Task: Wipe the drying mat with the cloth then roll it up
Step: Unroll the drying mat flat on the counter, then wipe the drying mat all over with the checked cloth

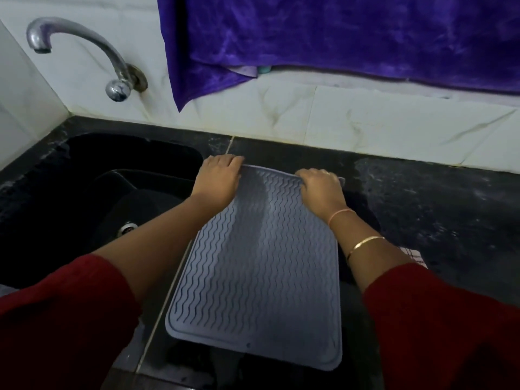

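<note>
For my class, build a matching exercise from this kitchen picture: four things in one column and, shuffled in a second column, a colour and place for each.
Column one:
1 drying mat
2 tap
3 hanging cloth
4 sink

Column two:
A purple, on the wall
B black, left of the drying mat
C grey, on the counter
D silver, above the sink

Pairs: 1-C, 2-D, 3-A, 4-B
</note>
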Motion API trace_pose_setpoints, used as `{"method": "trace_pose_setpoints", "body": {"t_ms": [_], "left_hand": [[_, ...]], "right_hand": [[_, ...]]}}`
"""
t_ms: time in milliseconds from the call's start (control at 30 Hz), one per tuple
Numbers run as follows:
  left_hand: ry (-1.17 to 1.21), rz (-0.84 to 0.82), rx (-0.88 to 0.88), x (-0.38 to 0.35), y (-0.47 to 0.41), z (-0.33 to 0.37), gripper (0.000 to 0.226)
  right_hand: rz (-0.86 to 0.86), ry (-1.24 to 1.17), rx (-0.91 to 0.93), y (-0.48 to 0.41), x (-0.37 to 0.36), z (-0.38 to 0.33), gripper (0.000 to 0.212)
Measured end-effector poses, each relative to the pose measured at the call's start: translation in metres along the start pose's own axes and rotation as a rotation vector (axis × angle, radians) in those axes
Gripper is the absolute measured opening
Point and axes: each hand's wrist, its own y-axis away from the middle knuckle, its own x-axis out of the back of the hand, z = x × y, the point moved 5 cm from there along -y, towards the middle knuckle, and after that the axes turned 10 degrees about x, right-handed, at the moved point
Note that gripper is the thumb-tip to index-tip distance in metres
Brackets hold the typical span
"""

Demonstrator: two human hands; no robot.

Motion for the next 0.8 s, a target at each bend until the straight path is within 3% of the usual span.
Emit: {"method": "trace_pose_setpoints", "body": {"t_ms": [100, 200, 433, 567, 800], "left_hand": [[-0.072, -0.028, 0.069, -0.012, -0.004, 0.001, 0.067], [-0.038, -0.088, 0.14, -0.024, 0.002, 0.0, 0.082], [0.112, -0.296, 0.18, -0.051, 0.047, 0.003, 0.058], [0.186, -0.352, 0.157, -0.057, 0.077, 0.022, 0.051], [0.252, -0.339, 0.118, -0.054, 0.114, 0.049, 0.042]], "right_hand": [[-0.045, -0.05, -0.008, -0.005, -0.012, 0.001, 0.056], [0.002, -0.113, -0.081, 0.0, -0.017, 0.004, 0.062], [0.158, -0.336, -0.261, 0.063, -0.015, 0.01, 0.039], [0.171, -0.218, -0.431, 0.11, -0.009, 0.024, 0.032], [0.118, -0.006, -0.732, 0.187, 0.003, 0.065, 0.039]]}}
